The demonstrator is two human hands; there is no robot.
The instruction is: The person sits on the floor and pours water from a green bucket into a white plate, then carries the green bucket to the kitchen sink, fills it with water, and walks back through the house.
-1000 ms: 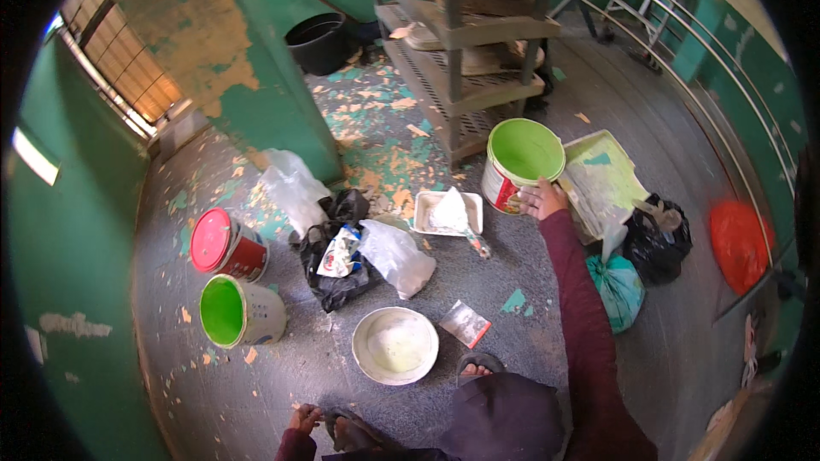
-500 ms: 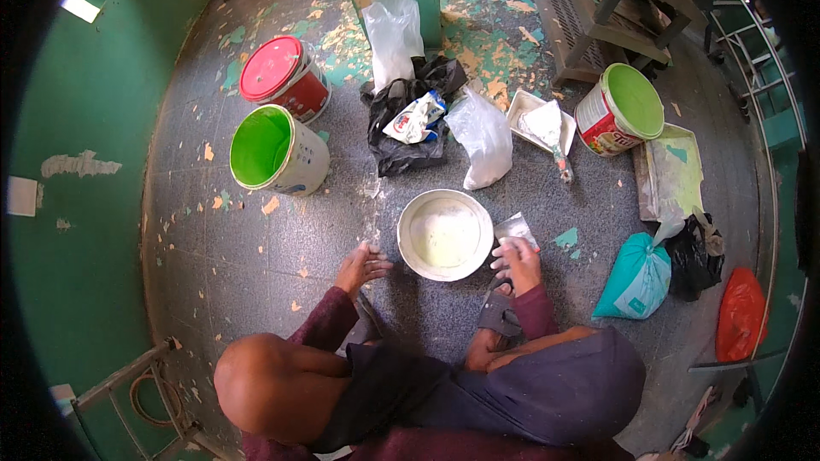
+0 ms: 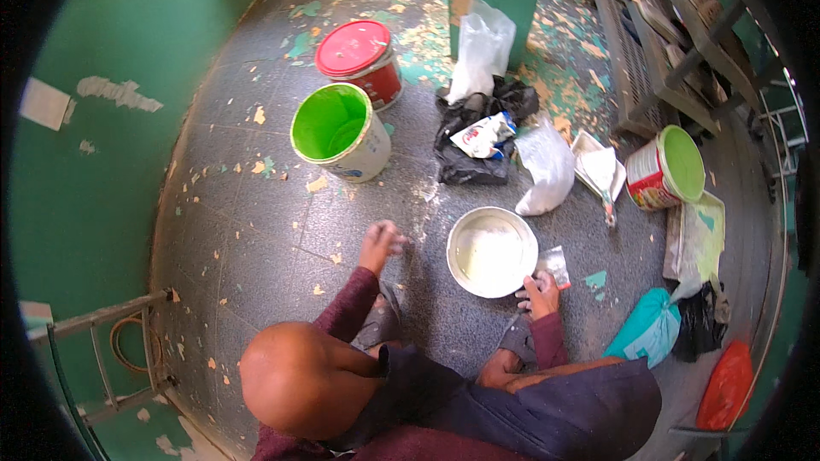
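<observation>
A round white bowl (image 3: 488, 289) stands on the floor in front of my feet, with pale powdery matter over its bottom. To its left, apart from it, my left hand (image 3: 383, 245) hovers with fingers loosely bent and nothing in them. My right hand (image 3: 540, 294) is at the bowl's near right edge, fingers apart; whether they touch the rim I cannot tell. Right beside that hand lies a small flat silver piece (image 3: 553, 264) with a bit of red at its near edge. Whitish dust marks the fingers of both hands.
Beyond stand a green-lined bucket (image 3: 373, 154), a red-lidded bucket (image 3: 380, 81) and a tilted bucket (image 3: 651, 177). A clear bag (image 3: 547, 166), a black bag (image 3: 461, 172) and a white tray with a brush (image 3: 602, 172) lie nearer. A turquoise bag (image 3: 647, 324) sits right; a ladder (image 3: 102, 316) stands left.
The view has turned, shifting the scene rightward. My left hand has drawn farther from the bowl. My right hand has moved slightly along the bowl's edge toward me.
</observation>
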